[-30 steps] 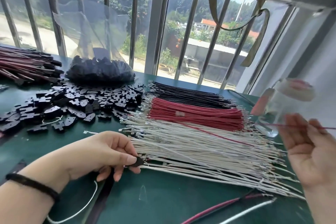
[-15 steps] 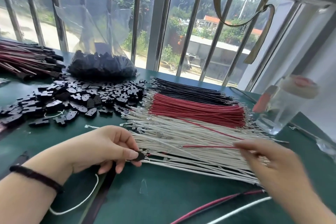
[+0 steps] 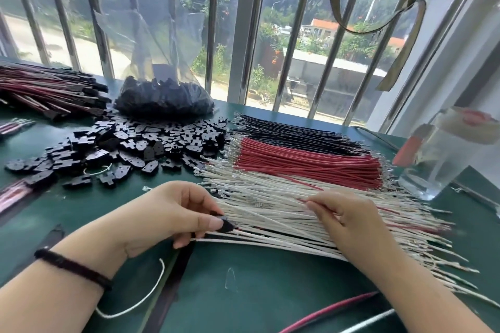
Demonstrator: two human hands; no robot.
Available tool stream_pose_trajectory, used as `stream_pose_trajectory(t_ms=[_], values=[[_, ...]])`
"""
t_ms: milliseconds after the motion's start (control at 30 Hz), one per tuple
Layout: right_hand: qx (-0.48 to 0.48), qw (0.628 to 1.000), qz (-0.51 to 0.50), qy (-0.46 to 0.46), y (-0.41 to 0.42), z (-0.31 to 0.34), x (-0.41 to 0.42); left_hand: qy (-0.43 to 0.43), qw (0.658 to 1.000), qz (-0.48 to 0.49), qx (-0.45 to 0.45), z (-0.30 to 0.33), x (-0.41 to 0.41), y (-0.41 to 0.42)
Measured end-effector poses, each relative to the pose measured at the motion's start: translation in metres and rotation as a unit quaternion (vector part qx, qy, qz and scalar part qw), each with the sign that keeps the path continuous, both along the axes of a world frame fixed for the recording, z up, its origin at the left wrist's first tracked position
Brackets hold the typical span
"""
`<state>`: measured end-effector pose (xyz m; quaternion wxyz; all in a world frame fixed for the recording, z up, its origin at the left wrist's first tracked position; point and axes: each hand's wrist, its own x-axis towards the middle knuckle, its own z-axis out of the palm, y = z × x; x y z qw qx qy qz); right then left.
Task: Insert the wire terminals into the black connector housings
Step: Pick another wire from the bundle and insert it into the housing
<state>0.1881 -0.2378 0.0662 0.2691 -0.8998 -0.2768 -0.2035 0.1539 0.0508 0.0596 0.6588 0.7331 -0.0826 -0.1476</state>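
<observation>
At eleven o'clock on the dark green tabletop [image 3: 257, 292], a clear plastic bag [image 3: 162, 100] with its top standing open holds a heap of black housings. At three o'clock a clear glass jar [image 3: 443, 159] stands tilted; its contents cannot be told. Loose black connector housings [image 3: 130, 149] lie scattered at ten o'clock. The left hand [image 3: 173, 213] rests palm down, its thumb and fingers pinching one small black housing [image 3: 226, 225] against the near edge of the white wire bundle [image 3: 297, 213]. The right hand [image 3: 349, 222] lies on the white wires, fingertips pinching a single red wire [image 3: 304, 200]. Red wires [image 3: 311, 162] and black wires [image 3: 292, 132] lie at one o'clock.
</observation>
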Motion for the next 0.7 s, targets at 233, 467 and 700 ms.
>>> stream_pose_trajectory(t_ms=[233,467,700], values=[[0.101,0.990,0.096,-0.002,0.044,0.013,-0.035,0.017,0.999,-0.006,-0.036,0.003,-0.007,-0.004],[0.016,0.996,0.083,-0.013,0.055,0.006,-0.033,0.022,0.999,-0.024,-0.018,0.005,-0.003,-0.001],[0.008,0.997,0.078,-0.012,0.055,0.010,-0.038,0.061,0.996,-0.028,-0.058,0.003,-0.003,-0.005]])
